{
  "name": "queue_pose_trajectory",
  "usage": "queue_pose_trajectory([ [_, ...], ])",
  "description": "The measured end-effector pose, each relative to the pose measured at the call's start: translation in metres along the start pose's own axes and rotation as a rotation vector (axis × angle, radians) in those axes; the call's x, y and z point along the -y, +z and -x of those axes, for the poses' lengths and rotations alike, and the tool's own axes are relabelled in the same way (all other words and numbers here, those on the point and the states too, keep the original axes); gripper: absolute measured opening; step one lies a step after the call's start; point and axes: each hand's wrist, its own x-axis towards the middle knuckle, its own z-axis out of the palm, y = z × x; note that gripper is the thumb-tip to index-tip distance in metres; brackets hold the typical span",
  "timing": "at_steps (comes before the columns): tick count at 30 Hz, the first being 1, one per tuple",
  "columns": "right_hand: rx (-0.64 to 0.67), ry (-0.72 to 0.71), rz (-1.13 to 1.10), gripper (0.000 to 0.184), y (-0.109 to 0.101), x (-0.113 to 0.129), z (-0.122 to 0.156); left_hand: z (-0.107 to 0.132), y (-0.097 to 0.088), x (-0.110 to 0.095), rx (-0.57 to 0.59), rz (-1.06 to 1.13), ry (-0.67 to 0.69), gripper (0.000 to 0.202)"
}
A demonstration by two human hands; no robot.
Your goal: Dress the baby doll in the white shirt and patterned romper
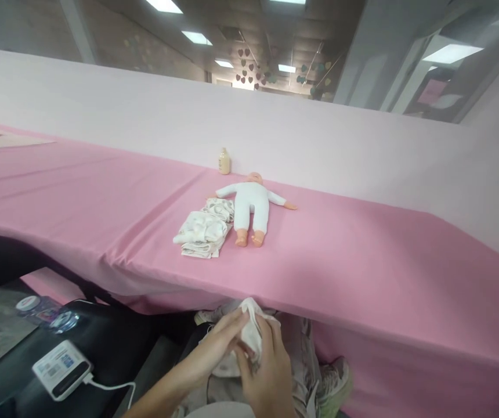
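Note:
Over my lap, just below the table's front edge, both hands are closed on a soft white cloth [252,332]. My left hand [220,338] pinches it from the left. The fingers of my right hand [269,367] bend round its right side, and part of the cloth is hidden behind them. Its exact kind does not show. Beyond my hands, on the table, a baby doll [252,200] in a white bodysuit lies on its back with arms spread. Folded whitish printed cloths [201,232] form a pile left of the doll's legs.
A pink cloth covers the long table [362,255]. A pale yellow bottle [224,162] stands near the wall. To my left, a black seat [101,337] holds a plastic water bottle [47,312] and a white device [62,369] with a cable.

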Motion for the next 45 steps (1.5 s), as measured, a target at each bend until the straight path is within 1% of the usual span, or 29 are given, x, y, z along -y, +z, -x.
queue_pose_trajectory([
  [2,0.016,-0.023,-0.09,0.042,-0.009,-0.002,-0.005,0.012,-0.006,-0.02,0.118,-0.08,0.068,0.047],
  [3,0.017,-0.024,-0.157,0.041,-0.016,-0.003,-0.007,0.017,-0.009,-0.03,0.136,-0.193,0.135,0.042],
  [4,-0.001,-0.013,-0.226,0.039,-0.022,-0.003,-0.008,0.022,-0.011,-0.04,0.113,-0.324,0.221,0.037],
  [5,-0.029,0.008,-0.295,0.037,-0.028,-0.002,-0.009,0.025,-0.012,-0.049,0.051,-0.45,0.32,0.032],
  [7,-0.078,0.045,-0.433,0.034,-0.038,0.002,-0.011,0.025,-0.012,-0.061,-0.088,-0.623,0.508,0.032],
  [8,-0.073,0.051,-0.5,0.033,-0.041,0.006,-0.013,0.023,-0.011,-0.064,-0.109,-0.655,0.576,0.038],
  [9,-0.055,0.053,-0.558,0.031,-0.043,0.01,-0.016,0.019,-0.01,-0.066,-0.069,-0.657,0.607,0.042],
  [10,-0.04,0.051,-0.601,0.03,-0.042,0.014,-0.019,0.015,-0.009,-0.066,0.006,-0.635,0.6,0.04],
  [11,-0.052,0.056,-0.623,0.029,-0.041,0.017,-0.022,0.01,-0.007,-0.065,0.085,-0.598,0.566,0.032],
  [12,-0.096,0.07,-0.63,0.028,-0.038,0.019,-0.024,0.005,-0.006,-0.063,0.132,-0.552,0.522,0.023],
  [13,-0.161,0.09,-0.627,0.028,-0.035,0.02,-0.026,0.001,-0.006,-0.061,0.122,-0.502,0.486,0.019],
  [14,-0.223,0.11,-0.621,0.028,-0.03,0.019,-0.026,-0.002,-0.005,-0.059,0.057,-0.453,0.463,0.02],
  [15,-0.243,0.124,-0.613,0.028,-0.026,0.017,-0.025,-0.003,-0.005,-0.058,-0.031,-0.409,0.454,0.021],
  [16,-0.212,0.137,-0.599,0.028,-0.021,0.014,-0.022,-0.004,-0.006,-0.058,-0.107,-0.375,0.459,0.023],
  [17,-0.137,0.155,-0.579,0.026,-0.015,0.01,-0.018,-0.004,-0.006,-0.058,-0.152,-0.352,0.469,0.024],
  [18,-0.041,0.186,-0.558,0.025,-0.01,0.006,-0.013,-0.003,-0.007,-0.058,-0.168,-0.346,0.472,0.025],
  [20,0.119,0.265,-0.521,0.024,0.0,-0.002,-0.004,-0.001,-0.008,-0.06,-0.149,-0.361,0.461,0.025],
  [22,0.169,0.323,-0.504,0.025,0.007,-0.009,0.002,0.002,-0.009,-0.061,-0.138,-0.377,0.445,0.024],
  [24,0.181,0.303,-0.471,0.024,0.01,-0.017,0.003,0.005,-0.013,-0.062,-0.135,-0.382,0.45,0.025],
  [26,0.216,0.217,-0.398,0.018,0.004,-0.025,0.0,0.007,-0.018,-0.063,-0.127,-0.392,0.477,0.026],
  [29,0.248,0.121,-0.29,0.012,-0.016,-0.036,-0.009,0.009,-0.029,-0.066,-0.131,-0.429,0.508,0.025],
  [32,0.136,0.085,-0.17,0.016,-0.039,-0.039,-0.017,0.01,-0.036,-0.066,-0.153,-0.439,0.519,0.027],
  [34,0.143,-0.001,-0.108,0.022,-0.052,-0.035,-0.021,0.009,-0.039,-0.065,-0.164,-0.451,0.527,0.027],
  [36,0.166,-0.045,-0.102,0.028,-0.065,-0.027,-0.026,0.008,-0.04,-0.064,-0.173,-0.467,0.53,0.026],
  [38,0.147,0.024,-0.123,0.033,-0.079,-0.02,-0.031,0.007,-0.041,-0.063,-0.17,-0.468,0.524,0.025],
  [39,0.169,0.062,-0.141,0.034,-0.086,-0.017,-0.033,0.008,-0.041,-0.063,-0.152,-0.465,0.516,0.025],
  [40,0.234,0.09,-0.175,0.033,-0.092,-0.015,-0.036,0.01,-0.042,-0.063,-0.117,-0.463,0.506,0.024],
  [42,0.37,0.148,-0.334,0.027,-0.102,-0.014,-0.04,0.016,-0.041,-0.063,-0.018,-0.462,0.467,0.025],
  [45,0.398,0.393,-0.676,0.014,-0.103,-0.009,-0.037,0.033,-0.032,-0.063,0.18,-0.426,0.36,0.029],
])
